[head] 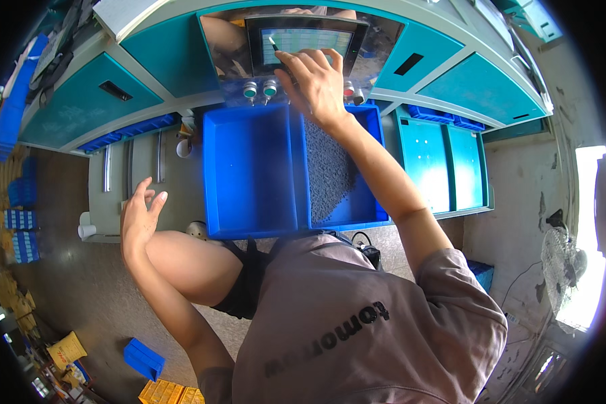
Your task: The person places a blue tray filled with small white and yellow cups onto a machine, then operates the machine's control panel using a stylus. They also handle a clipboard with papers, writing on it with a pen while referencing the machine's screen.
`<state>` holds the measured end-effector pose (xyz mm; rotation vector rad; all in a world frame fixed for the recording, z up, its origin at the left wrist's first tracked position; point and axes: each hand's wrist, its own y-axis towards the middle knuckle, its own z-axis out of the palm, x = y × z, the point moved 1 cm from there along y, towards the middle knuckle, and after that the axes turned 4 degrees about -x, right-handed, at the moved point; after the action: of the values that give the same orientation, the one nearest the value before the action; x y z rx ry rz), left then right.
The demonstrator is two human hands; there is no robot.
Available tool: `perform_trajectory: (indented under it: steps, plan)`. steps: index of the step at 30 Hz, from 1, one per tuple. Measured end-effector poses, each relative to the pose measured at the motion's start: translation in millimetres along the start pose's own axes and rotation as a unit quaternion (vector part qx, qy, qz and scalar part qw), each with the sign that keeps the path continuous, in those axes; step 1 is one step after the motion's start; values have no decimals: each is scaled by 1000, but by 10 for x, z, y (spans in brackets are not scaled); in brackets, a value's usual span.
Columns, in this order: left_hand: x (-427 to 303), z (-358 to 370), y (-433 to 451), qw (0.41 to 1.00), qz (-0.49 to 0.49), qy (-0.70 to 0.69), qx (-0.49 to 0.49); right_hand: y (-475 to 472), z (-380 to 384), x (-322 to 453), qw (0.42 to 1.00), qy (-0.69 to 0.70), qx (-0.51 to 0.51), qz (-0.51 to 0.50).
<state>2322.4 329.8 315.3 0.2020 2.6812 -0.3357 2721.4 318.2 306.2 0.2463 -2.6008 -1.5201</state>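
In my right hand (315, 83) is a slim dark pen or stylus (273, 44) with a pale tip, held over the left part of a touchscreen (308, 43). Whether the tip touches the glass I cannot tell. Green push buttons (260, 89) and a red one (348, 90) sit on the metal panel below the screen; my hand covers part of that row. My left hand (141, 214) hovers by my bent knee, fingers apart and holding nothing. Between my arms stand a blue plastic bin (247, 171) and a second bin with many small grey pieces (328, 171) in it.
Teal cabinet panels (91, 103) flank the screen. Teal trays (439, 161) lie to the right, and a white cup (184, 148) stands near metal rails (160, 161) on the left. Behind me on the floor are a blue crate (144, 358) and yellow crates (166, 393). A fan (565, 267) is by the right wall.
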Motion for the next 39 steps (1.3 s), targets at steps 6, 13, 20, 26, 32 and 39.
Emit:
perform_trajectory:
  steps: [6, 13, 20, 26, 32, 39]
  plan:
    - [-67, -38, -23, 999, -27, 19, 13, -119, -176, -40, 997, 65, 37, 9]
    - [-70, -10, -25, 1000, 13, 0, -7, -91, -535, -784, 994, -1, -51, 93]
    - [-446, -347, 23, 972, 152, -166, -67, 310, -1008, -1963, 970, -152, -166, 98]
    - [-1694, -1034, -642, 837, 489, -234, -77, 156, -895, -2228, 969, -203, -134, 44]
    - [-2438, -1119, -557, 593, 676, -241, -365, 114, -822, -2285, 965, -213, -147, 34]
    - [-2336, -1061, -446, 647, 627, -217, -375, 100, -794, -2361, 958, -240, -155, 22]
